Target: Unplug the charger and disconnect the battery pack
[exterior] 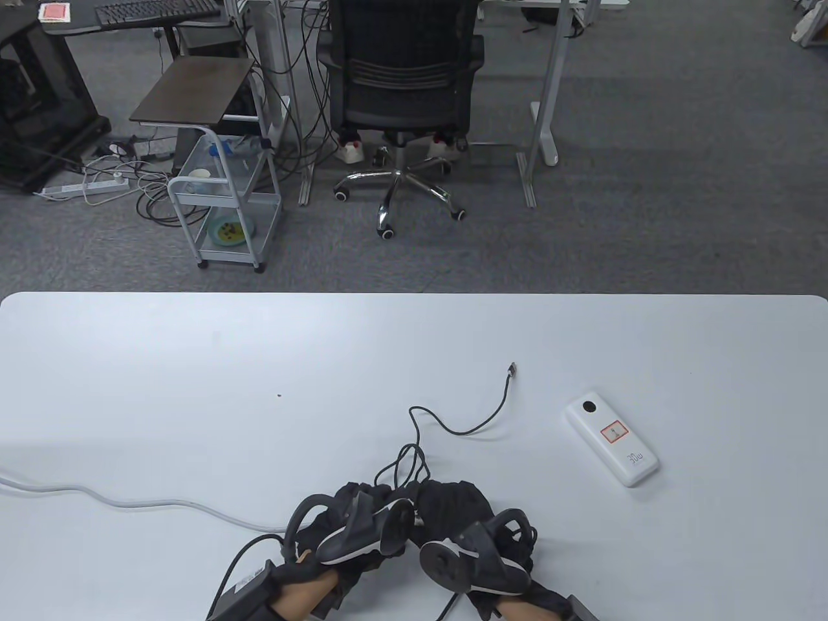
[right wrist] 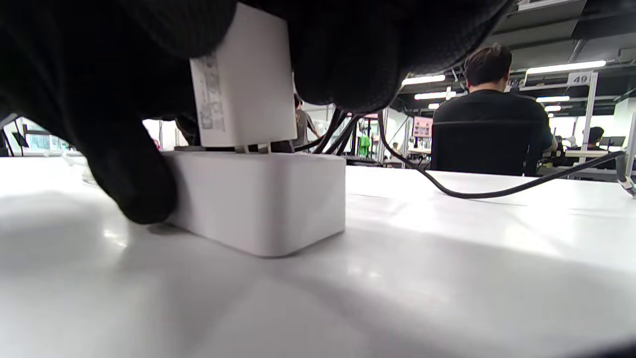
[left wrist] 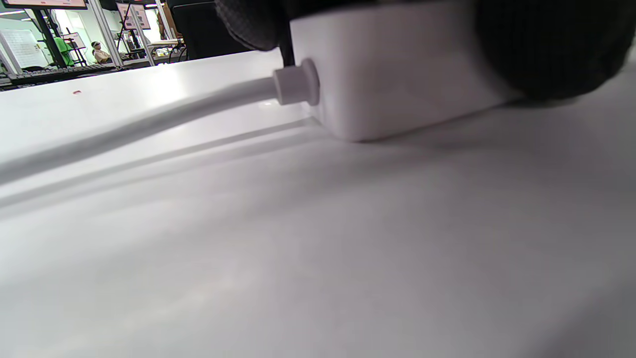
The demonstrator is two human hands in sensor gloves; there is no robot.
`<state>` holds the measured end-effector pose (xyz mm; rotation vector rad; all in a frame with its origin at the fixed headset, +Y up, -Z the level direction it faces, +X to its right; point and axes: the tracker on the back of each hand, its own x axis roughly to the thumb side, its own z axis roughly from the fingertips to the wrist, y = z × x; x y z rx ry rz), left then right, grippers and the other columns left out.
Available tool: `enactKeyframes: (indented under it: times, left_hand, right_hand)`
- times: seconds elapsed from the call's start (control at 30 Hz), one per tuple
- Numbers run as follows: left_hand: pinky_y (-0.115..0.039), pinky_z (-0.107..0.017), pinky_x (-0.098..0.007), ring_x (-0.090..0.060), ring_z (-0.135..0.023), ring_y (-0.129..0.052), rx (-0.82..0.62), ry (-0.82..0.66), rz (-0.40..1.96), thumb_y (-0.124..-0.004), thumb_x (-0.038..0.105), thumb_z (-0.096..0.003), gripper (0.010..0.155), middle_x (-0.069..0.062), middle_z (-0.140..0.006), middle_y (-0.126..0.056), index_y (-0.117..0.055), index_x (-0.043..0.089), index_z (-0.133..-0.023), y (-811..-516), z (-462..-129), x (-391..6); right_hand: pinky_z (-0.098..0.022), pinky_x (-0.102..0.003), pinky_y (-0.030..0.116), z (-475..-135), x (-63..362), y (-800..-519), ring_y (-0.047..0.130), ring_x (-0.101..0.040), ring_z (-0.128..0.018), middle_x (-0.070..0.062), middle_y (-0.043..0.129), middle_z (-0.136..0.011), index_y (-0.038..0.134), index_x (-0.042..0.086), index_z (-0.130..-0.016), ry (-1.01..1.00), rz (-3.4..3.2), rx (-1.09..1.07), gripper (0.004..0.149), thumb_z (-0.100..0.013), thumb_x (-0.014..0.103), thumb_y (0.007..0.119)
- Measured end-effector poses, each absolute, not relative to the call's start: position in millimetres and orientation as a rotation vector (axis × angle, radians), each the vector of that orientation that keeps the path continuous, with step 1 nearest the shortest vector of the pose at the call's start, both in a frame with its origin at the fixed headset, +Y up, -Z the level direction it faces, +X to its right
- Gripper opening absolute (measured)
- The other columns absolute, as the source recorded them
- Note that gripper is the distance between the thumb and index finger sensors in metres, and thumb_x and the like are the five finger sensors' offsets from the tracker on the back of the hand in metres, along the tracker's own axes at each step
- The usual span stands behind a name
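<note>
The white battery pack (exterior: 613, 446) lies flat at the right of the table (exterior: 194, 362), with nothing plugged into it. A thin black cable (exterior: 482, 424) runs from under my hands to its free plug end (exterior: 513, 369), well left of the pack. Both hands meet at the near edge and cover the white power strip (right wrist: 268, 199). My left hand (exterior: 372, 501) grips the strip (left wrist: 397, 74) from above. My right hand (exterior: 446, 501) pinches the white charger (right wrist: 243, 79), which stands just above the strip with its metal prongs showing in the gap.
The strip's thick white cord (exterior: 129, 501) trails off the table's left edge. Beyond the far edge stand an office chair (exterior: 401, 84) and a small cart (exterior: 223, 194). A person (right wrist: 492, 114) sits far behind in the right wrist view.
</note>
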<state>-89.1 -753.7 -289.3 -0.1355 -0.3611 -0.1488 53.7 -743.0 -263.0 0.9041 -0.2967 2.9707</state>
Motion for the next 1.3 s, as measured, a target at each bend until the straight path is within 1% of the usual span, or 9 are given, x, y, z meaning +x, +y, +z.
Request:
enactKeyframes:
  times: [0.43, 0.53, 0.6, 0.73, 0.9, 1.0, 1.07, 1.17, 1.3]
  left_hand:
    - [-0.069, -0.085, -0.036, -0.013, -0.102, -0.091, -0.124, -0.37, -0.144, -0.086, 0.069, -0.035, 0.08, 0.014, -0.11, -0.081, -0.063, 0.044, -0.108, -754, -289, -91]
    - [-0.069, -0.084, -0.036, -0.014, -0.101, -0.092, -0.121, -0.368, -0.145, -0.086, 0.068, -0.0352, 0.08, 0.014, -0.11, -0.081, -0.064, 0.043, -0.108, -755, -289, -90]
    - [-0.069, -0.084, -0.036, -0.013, -0.101, -0.092, -0.121, -0.369, -0.141, -0.086, 0.069, -0.0352, 0.08, 0.014, -0.11, -0.081, -0.064, 0.043, -0.108, -755, -289, -91]
    - [-0.069, -0.084, -0.036, -0.014, -0.102, -0.091, -0.12, -0.374, -0.136, -0.086, 0.068, -0.0352, 0.08, 0.014, -0.11, -0.081, -0.063, 0.043, -0.108, -755, -289, -92]
    - [-0.069, -0.084, -0.036, -0.013, -0.102, -0.091, -0.114, -0.377, -0.141, -0.085, 0.069, -0.0354, 0.08, 0.014, -0.11, -0.08, -0.063, 0.043, -0.108, -755, -289, -93]
    - [-0.069, -0.084, -0.036, -0.014, -0.102, -0.091, -0.115, -0.377, -0.142, -0.085, 0.069, -0.0352, 0.08, 0.014, -0.11, -0.08, -0.063, 0.043, -0.108, -756, -289, -93]
    - [-0.069, -0.084, -0.036, -0.013, -0.102, -0.091, -0.119, -0.375, -0.141, -0.085, 0.068, -0.0352, 0.08, 0.014, -0.11, -0.08, -0.063, 0.044, -0.108, -756, -289, -93]
    - [-0.069, -0.084, -0.036, -0.014, -0.102, -0.091, -0.119, -0.371, -0.149, -0.085, 0.068, -0.0353, 0.08, 0.014, -0.11, -0.08, -0.063, 0.043, -0.108, -756, -288, -92]
    - [-0.068, -0.085, -0.036, -0.013, -0.102, -0.091, -0.121, -0.368, -0.147, -0.085, 0.069, -0.0356, 0.08, 0.014, -0.111, -0.08, -0.062, 0.043, -0.108, -756, -288, -92]
  right_hand:
    - [-0.066, -0.056, 0.066, -274, 55, -746, 0.083, -0.032, -0.086, -0.012, 0.071, -0.108, 0.05, 0.016, -0.112, -0.091, 2.821, 0.683, 0.067, -0.053, 0.047, 0.062]
    - [-0.067, -0.057, 0.064, -260, 51, -748, 0.082, -0.034, -0.086, -0.013, 0.07, -0.108, 0.054, 0.017, -0.11, -0.355, 2.881, 0.885, 0.066, -0.052, 0.045, 0.065]
    - [-0.066, -0.051, 0.073, -259, 50, -746, 0.089, -0.025, -0.083, -0.007, 0.075, -0.106, 0.054, 0.019, -0.109, -0.565, 3.037, 0.974, 0.066, -0.052, 0.051, 0.057]
    - [-0.066, -0.057, 0.065, -274, 61, -747, 0.083, -0.034, -0.085, -0.014, 0.072, -0.107, 0.055, 0.016, -0.11, -0.127, 2.7, 0.68, 0.064, -0.053, 0.045, 0.062]
    - [-0.065, -0.051, 0.074, -260, 56, -747, 0.09, -0.025, -0.082, -0.008, 0.077, -0.104, 0.057, 0.019, -0.108, -0.615, 2.973, 0.977, 0.065, -0.052, 0.051, 0.055]
    - [-0.067, -0.055, 0.068, -269, 57, -746, 0.085, -0.03, -0.085, -0.012, 0.073, -0.106, 0.054, 0.015, -0.11, -0.246, 2.838, 0.736, 0.065, -0.054, 0.048, 0.056]
    - [-0.065, -0.058, 0.066, -270, 58, -749, 0.084, -0.034, -0.083, -0.016, 0.072, -0.105, 0.054, 0.012, -0.11, -0.235, 2.746, 0.715, 0.065, -0.054, 0.046, 0.059]
    - [-0.066, -0.057, 0.067, -262, 52, -746, 0.085, -0.033, -0.084, -0.015, 0.073, -0.105, 0.053, 0.013, -0.109, -0.435, 2.887, 0.937, 0.066, -0.053, 0.047, 0.058]
    - [-0.066, -0.057, 0.067, -266, 53, -746, 0.084, -0.032, -0.084, -0.015, 0.072, -0.105, 0.052, 0.012, -0.11, -0.318, 2.863, 0.792, 0.066, -0.053, 0.046, 0.056]
